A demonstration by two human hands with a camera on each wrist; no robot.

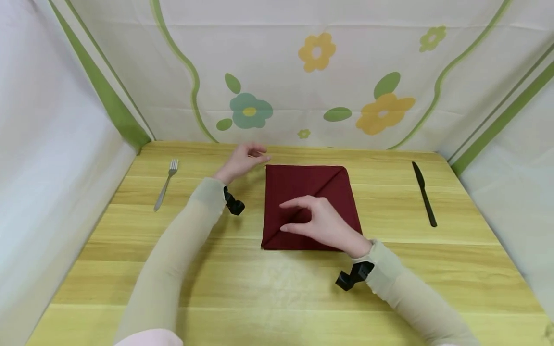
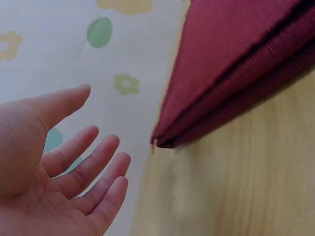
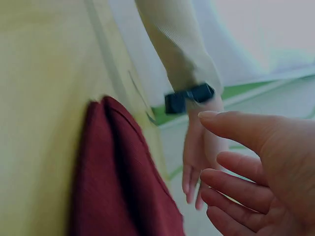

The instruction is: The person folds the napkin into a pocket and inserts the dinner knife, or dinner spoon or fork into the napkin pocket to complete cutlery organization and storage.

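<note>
A dark red cloth napkin (image 1: 303,185), folded into a square with diagonal fold lines on top, lies flat mid-table. Just off its far left corner is my left hand (image 1: 244,161), fingers loosely bent and holding nothing. In the left wrist view, a gap separates those fingers from the layered corner of the napkin (image 2: 231,73). Over the napkin's near half hovers my right hand (image 1: 322,221), thumb and fingers apart with nothing between them. The right wrist view shows the right hand (image 3: 266,177) beside the napkin's folded edge (image 3: 128,172), with the left hand beyond.
To the left on the wooden table (image 1: 259,298) lies a silver fork (image 1: 166,185). A black knife (image 1: 425,194) lies on the right. A white curtain with printed flowers (image 1: 281,72) hangs along the table's far edge, and white cloth also hangs at both sides.
</note>
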